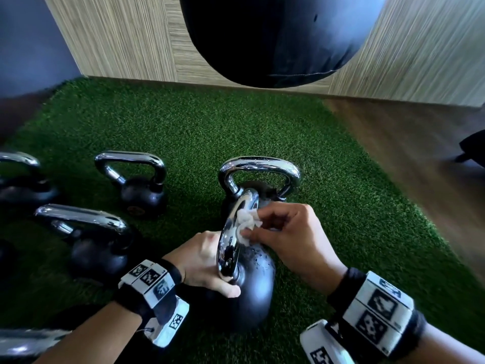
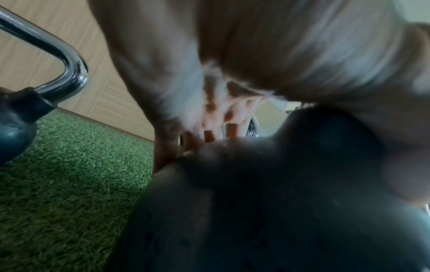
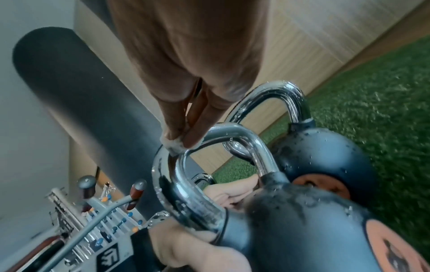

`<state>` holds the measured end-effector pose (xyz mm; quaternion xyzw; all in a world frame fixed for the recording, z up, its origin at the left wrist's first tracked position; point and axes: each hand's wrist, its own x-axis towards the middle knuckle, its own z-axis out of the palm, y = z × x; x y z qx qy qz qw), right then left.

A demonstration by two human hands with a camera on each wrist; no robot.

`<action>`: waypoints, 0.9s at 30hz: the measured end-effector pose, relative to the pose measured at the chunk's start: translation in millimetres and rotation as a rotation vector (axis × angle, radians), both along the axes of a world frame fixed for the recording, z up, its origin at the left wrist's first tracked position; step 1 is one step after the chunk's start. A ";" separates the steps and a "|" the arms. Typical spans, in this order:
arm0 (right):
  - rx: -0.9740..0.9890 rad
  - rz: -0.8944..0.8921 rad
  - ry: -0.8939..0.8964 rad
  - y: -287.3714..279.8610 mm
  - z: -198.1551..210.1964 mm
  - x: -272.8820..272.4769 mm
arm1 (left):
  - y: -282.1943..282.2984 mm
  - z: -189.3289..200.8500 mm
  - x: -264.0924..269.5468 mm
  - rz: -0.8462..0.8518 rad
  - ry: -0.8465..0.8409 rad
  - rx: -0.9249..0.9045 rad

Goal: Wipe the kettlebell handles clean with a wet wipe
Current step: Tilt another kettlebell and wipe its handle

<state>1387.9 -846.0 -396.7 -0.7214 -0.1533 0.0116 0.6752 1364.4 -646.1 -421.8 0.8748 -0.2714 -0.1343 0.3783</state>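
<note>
Head view: at lower centre the left hand (image 1: 207,261) steadies the near kettlebell (image 1: 249,290), thumb pressed on the black body below the handle root; its other fingers are hidden behind the handle, so their grip cannot be told. The right hand (image 1: 294,235) pinches a crumpled wet wipe (image 1: 246,224) against the chrome handle (image 1: 231,243) near its upper bend. A second kettlebell (image 1: 259,179) stands just behind, its handle beaded with droplets, which suggests it has been wiped; three more at centre left and left edge show no droplets and are probably left to do. Left wrist view: blurred palm fills the upper frame above the dark kettlebell body (image 2: 279,193); a neighbouring chrome handle (image 2: 60,62) shows at upper left over green turf (image 2: 69,174). Right wrist view: fingertips (image 3: 184,136) close together on the wipe (image 3: 173,145) at the top of the handle loop (image 3: 186,174); droplets speckle both near bells. Judged roughly midway.
</note>
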 end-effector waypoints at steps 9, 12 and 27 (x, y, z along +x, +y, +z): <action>-0.098 0.077 0.176 -3.0 -11.7 -30.4 | -0.8 -2.0 1.7 0.082 0.077 0.014; -0.111 0.065 0.176 -4.1 -13.4 -35.3 | -3.3 1.7 -1.0 0.136 0.108 0.078; -0.522 0.457 -0.034 -5.0 -24.1 -2.0 | -4.6 3.0 -10.9 0.125 0.041 0.140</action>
